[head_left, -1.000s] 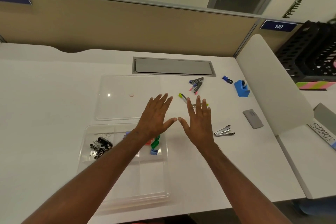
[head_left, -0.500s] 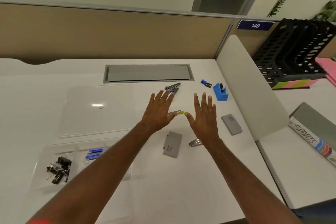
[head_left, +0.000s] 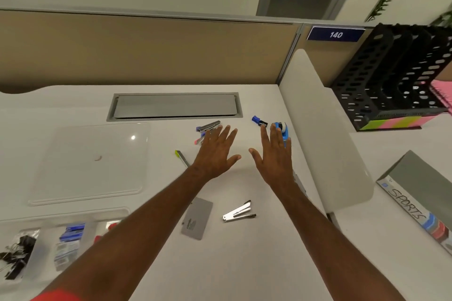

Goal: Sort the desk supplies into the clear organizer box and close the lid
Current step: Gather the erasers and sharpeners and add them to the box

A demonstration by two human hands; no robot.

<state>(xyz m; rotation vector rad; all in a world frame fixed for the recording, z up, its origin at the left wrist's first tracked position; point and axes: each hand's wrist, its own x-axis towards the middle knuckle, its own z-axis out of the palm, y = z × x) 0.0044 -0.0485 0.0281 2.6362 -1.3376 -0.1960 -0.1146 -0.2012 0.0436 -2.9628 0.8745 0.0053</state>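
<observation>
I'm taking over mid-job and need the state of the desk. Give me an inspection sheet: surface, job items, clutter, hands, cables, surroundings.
Surface: white desk with a grey hatch set into it.
Job's things: clear organizer box at lower left holding binder clips and blue packets; lid lying flat beside it, off. Loose: markers, highlighter, staple remover, grey card, blue tape dispenser, small blue item.
Clutter: nothing seen.
Hands: left hand and right hand open, holding nothing.
Cables: nothing seen.
Surroundings: tan partition, black file racks, "SPORTS" binder.
</observation>
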